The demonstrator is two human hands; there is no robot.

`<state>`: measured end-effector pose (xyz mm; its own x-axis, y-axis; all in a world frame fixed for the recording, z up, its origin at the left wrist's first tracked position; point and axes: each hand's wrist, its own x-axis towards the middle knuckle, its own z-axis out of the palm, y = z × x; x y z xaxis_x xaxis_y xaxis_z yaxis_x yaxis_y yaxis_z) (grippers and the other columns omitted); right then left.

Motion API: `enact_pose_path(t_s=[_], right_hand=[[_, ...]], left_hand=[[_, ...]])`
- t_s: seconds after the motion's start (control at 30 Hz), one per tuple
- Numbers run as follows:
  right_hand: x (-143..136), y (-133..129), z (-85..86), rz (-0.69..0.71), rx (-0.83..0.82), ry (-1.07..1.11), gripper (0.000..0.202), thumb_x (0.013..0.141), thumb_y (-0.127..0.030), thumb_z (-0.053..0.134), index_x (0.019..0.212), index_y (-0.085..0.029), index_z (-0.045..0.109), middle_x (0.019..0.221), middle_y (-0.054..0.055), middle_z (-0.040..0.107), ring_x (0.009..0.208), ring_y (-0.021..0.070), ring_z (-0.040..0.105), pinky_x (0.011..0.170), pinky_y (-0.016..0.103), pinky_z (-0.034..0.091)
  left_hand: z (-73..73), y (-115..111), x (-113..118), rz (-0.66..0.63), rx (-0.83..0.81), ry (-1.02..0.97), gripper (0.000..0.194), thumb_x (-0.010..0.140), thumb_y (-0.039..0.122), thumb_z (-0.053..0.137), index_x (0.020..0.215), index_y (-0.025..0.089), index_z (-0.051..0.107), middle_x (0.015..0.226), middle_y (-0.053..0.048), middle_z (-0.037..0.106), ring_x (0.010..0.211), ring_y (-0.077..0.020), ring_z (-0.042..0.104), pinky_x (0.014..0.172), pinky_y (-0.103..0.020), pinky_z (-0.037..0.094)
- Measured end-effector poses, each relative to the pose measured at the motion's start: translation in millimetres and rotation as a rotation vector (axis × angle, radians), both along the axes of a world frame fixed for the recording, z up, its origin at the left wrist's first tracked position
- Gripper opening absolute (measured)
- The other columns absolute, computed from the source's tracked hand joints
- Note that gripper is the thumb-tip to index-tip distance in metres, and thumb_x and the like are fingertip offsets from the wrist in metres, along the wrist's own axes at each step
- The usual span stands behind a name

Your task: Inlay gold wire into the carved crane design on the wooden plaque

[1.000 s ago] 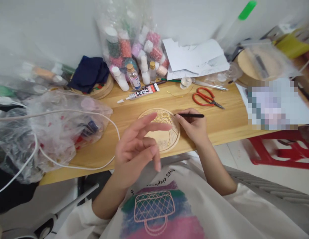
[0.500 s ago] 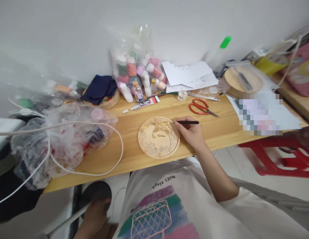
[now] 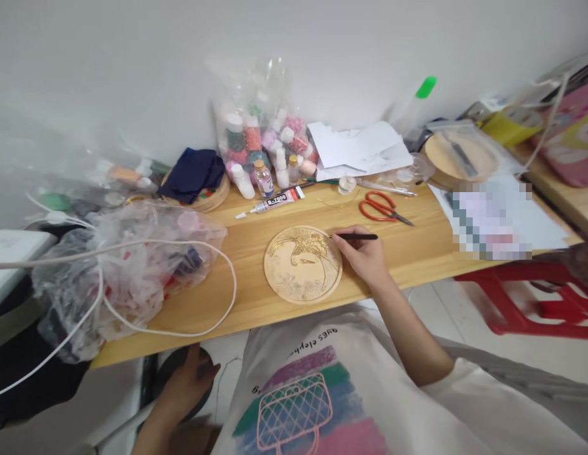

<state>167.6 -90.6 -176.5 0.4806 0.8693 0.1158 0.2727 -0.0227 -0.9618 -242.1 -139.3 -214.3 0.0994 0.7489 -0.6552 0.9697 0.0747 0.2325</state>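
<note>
My right hand (image 3: 363, 254) pinches slim black tweezers (image 3: 358, 237), whose tip meets the right rim of a round wooden disc (image 3: 287, 287). Gold wire (image 3: 306, 249) traces a bird-like figure on the disc, above fine printed lines. The disc lies flat near the table's front edge. My left hand (image 3: 187, 382) hangs below the tabletop at the lower left, fingers apart and holding nothing, over a dark round seat or base (image 3: 165, 366). A loose strand of gold wire (image 3: 339, 202) lies behind the disc.
Red-handled scissors (image 3: 382, 208), a glue tube (image 3: 277, 199), small bottles (image 3: 263, 177) and papers (image 3: 360, 148) line the back. A white cable (image 3: 234, 284) loops past a plastic bag (image 3: 133, 259) on the left. A red stool (image 3: 507, 316) stands at right.
My left hand has risen closer to the table's underside and its fingers have spread. The right hand keeps the tweezers at the disc's rim. The view has shifted slightly.
</note>
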Motion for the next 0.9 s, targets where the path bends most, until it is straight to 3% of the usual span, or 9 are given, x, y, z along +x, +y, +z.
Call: enact_pose_path(t_s=[0.1,0.17,0.2,0.3,0.37,0.5,0.57,0.77,0.9], right_hand=[[0.2,-1.9,0.5,0.005,-0.023,0.002,0.016,0.075,-0.035,0.069,0.079,-0.020,0.070,0.074,0.003,0.071,0.061,0.0146,0.060,0.057,0.028,0.048],[0.3,-3.4,0.6,0.006,-0.040,0.006,0.015,0.077,-0.035,0.069,0.081,-0.020,0.070,0.075,0.003,0.071,0.062,0.0143,0.060,0.057,0.028,0.048],[0.2,-4.1,0.8,0.008,-0.047,0.005,0.015,0.077,-0.034,0.069,0.082,-0.020,0.070,0.076,0.003,0.071,0.063,0.0142,0.060,0.057,0.028,0.048],[0.1,-5.8,2.4,0.014,-0.060,-0.012,0.014,0.080,-0.033,0.069,0.085,-0.021,0.071,0.079,0.003,0.071,0.064,0.0136,0.061,0.056,0.026,0.049],[0.1,-6.7,4.2,0.016,-0.064,-0.022,0.013,0.080,-0.033,0.070,0.086,-0.021,0.071,0.078,0.002,0.071,0.064,0.0134,0.061,0.056,0.026,0.049],[0.6,-7.7,7.6,0.028,-0.059,-0.028,0.008,0.082,-0.029,0.069,0.085,-0.022,0.070,0.077,0.001,0.070,0.066,0.0134,0.063,0.057,0.026,0.050],[1.1,-8.0,8.6,0.030,-0.057,-0.022,0.006,0.083,-0.028,0.069,0.086,-0.023,0.070,0.078,0.000,0.070,0.068,0.0132,0.063,0.059,0.026,0.051],[2.3,-7.7,11.7,0.009,-0.065,0.016,0.007,0.082,-0.024,0.072,0.088,-0.024,0.069,0.078,-0.002,0.071,0.069,0.0119,0.065,0.061,0.024,0.053],[2.2,-5.8,15.0,-0.002,-0.097,0.005,0.007,0.081,-0.023,0.073,0.087,-0.024,0.069,0.078,-0.002,0.071,0.069,0.0120,0.066,0.061,0.024,0.055]], left_hand=[[25.6,-7.5,-3.9,0.088,0.053,-0.212,0.054,0.079,0.048,0.051,0.122,0.016,0.059,0.117,-0.014,0.069,0.081,-0.0229,0.072,0.075,-0.032,0.058],[53.4,-7.4,4.9,0.047,0.041,-0.430,0.044,0.080,0.053,0.054,0.110,0.023,0.067,0.112,-0.009,0.071,0.075,-0.0195,0.070,0.058,-0.025,0.057],[68.9,-4.3,15.0,0.002,0.074,-0.519,0.038,0.084,0.053,0.054,0.106,0.026,0.069,0.107,-0.006,0.072,0.080,-0.0185,0.070,0.061,-0.023,0.056],[108.3,20.8,70.8,-0.228,0.324,-0.657,0.023,0.090,0.041,0.054,0.103,0.031,0.070,0.098,-0.002,0.073,0.087,-0.0158,0.069,0.073,-0.021,0.056],[119.4,48.2,121.9,-0.467,0.520,-0.647,0.021,0.091,0.031,0.054,0.107,0.028,0.068,0.105,-0.003,0.072,0.095,-0.0157,0.068,0.084,-0.025,0.055],[107.2,100.9,207.0,-0.934,1.023,-0.462,0.033,0.093,0.031,0.054,0.116,0.010,0.063,0.121,-0.015,0.067,0.116,-0.0279,0.061,0.098,-0.040,0.050],[95.4,116.7,226.9,-1.080,1.079,-0.402,0.045,0.092,0.038,0.056,0.122,0.004,0.059,0.127,-0.020,0.063,0.122,-0.0318,0.057,0.103,-0.043,0.045],[74.5,134.1,228.9,-1.123,0.782,-0.465,0.085,0.087,0.069,0.041,0.134,-0.001,0.048,0.143,-0.026,0.047,0.139,-0.0388,0.037,0.113,-0.053,0.030],[66.2,137.3,225.8,-1.107,0.700,-0.489,0.091,0.086,0.072,0.038,0.138,-0.002,0.041,0.145,-0.029,0.042,0.141,-0.0398,0.033,0.113,-0.055,0.027]])
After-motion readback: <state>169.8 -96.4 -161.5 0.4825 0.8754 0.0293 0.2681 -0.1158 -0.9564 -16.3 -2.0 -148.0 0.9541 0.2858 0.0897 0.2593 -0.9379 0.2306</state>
